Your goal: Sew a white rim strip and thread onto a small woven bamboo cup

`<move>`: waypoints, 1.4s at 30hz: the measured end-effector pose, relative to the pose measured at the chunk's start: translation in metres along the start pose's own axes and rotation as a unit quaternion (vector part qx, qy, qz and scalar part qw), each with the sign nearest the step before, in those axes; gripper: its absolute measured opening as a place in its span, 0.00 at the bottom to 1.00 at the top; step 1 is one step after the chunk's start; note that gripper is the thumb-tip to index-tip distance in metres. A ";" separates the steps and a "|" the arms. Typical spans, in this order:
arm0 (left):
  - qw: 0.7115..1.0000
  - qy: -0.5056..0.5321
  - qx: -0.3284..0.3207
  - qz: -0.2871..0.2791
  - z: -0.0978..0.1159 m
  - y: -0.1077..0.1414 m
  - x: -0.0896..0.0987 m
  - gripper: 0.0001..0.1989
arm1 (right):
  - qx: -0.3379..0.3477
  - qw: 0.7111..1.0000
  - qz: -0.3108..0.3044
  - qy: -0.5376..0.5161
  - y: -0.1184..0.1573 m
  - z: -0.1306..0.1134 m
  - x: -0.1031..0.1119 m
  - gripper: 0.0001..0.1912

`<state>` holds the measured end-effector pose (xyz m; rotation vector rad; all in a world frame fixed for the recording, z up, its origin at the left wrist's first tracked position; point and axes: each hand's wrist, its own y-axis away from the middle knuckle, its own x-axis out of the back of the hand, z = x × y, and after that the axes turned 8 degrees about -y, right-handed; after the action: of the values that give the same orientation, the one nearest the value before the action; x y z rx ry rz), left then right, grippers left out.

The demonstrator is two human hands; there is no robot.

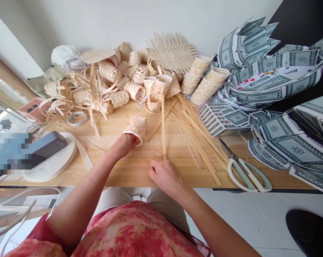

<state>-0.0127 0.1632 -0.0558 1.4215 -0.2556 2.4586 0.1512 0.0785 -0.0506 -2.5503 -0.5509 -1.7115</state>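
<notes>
A person sits at a wooden table (140,175), a small woven cup (136,128) held in the left hand (124,144) near the table's front edge. The left fingers wrap around the cup's white-edged lower rim, partly hidden by the weave. Thin wire (144,157) runs from the cup toward the right hand (165,176).

Far left of the cup, a dark block (47,148) rests on a white round board (55,162), beside a pixelated blue shape (8,151). Nearer the cup, to its upper left, lies a tape roll (77,118). Behind the cup, a heap of woven cylinders (109,71) and loose strips spreads along the back of the table, with a flat woven mat (172,53) at its right end.

Just right of the cup, the right hand rests on the table, its fingers (154,173) curled narrowly beside a small loop of wire (158,155); whether they pinch the wire cannot be told. A long bamboo strip (163,125) stands upright above that loop.

Farther right of the cup fan bamboo strips (196,139), then scissors (247,175) with pale handles, lying open. Beyond them, at the far right, rise folded playing-card structures (273,71) and a card stack (222,119).
</notes>
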 end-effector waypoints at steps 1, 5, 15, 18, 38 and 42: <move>1.000 -0.002 -0.004 -0.013 -0.001 0.000 0.001 0.09 | -0.014 1.000 0.005 -0.002 0.000 -0.001 0.002 0.12; 0.999 0.004 -0.017 -0.038 -0.004 -0.001 0.003 0.11 | -0.056 0.998 0.015 -0.024 0.001 -0.003 0.008 0.11; 0.999 -0.007 -0.013 -0.047 0.001 0.001 0.007 0.08 | -0.047 0.996 0.016 -0.072 0.005 -0.001 0.006 0.10; 0.999 -0.022 0.001 -0.036 0.003 0.000 0.004 0.12 | -0.007 0.994 0.004 -0.110 0.005 -0.002 0.004 0.10; 0.775 0.581 0.218 -0.117 0.037 0.077 0.001 0.21 | 0.139 0.947 0.015 -0.290 0.032 -0.031 0.022 0.07; 0.708 0.656 0.250 -0.077 0.034 0.080 0.006 0.19 | 0.143 0.947 0.012 -0.288 0.035 -0.016 0.036 0.13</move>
<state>-0.0142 0.0786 -0.0346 -0.4959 0.8352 2.7697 0.1592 0.0527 -0.0053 -2.7844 -0.7138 -0.7735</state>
